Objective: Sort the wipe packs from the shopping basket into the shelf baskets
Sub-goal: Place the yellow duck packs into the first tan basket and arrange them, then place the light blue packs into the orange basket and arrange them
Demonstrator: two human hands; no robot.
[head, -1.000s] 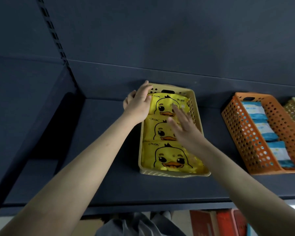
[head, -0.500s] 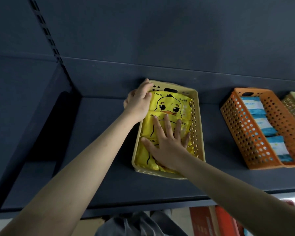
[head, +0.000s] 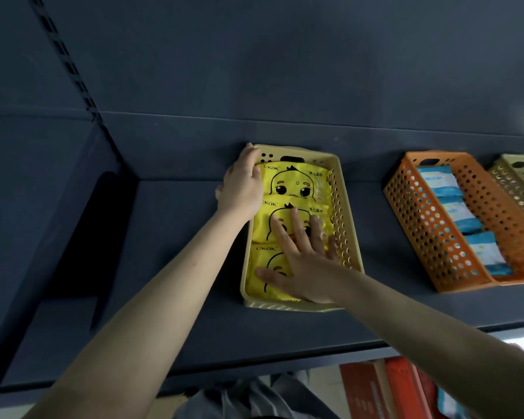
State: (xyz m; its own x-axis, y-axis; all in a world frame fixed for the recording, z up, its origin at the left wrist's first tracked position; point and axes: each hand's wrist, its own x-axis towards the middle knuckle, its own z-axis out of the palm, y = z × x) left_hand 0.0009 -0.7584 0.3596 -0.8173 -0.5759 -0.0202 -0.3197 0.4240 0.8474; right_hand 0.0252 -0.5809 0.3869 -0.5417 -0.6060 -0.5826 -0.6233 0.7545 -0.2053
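Observation:
A yellow perforated basket (head: 347,231) stands on the dark shelf and holds three yellow duck wipe packs (head: 297,184) lying in a row from back to front. My left hand (head: 242,186) grips the basket's left wall near the far corner, fingers over the rim. My right hand (head: 303,261) lies flat with spread fingers on the middle and front packs, pressing them down. The shopping basket is out of view.
An orange perforated basket (head: 421,225) with blue-and-white wipe packs (head: 457,213) stands to the right; an olive basket (head: 518,179) sits beyond it at the frame edge. The shelf's back wall rises right behind the baskets. Red boxes (head: 387,388) show below the shelf edge.
My right hand came down from hovering over the middle pack to lying flat on the middle and front packs. My left hand stayed on the basket's left wall.

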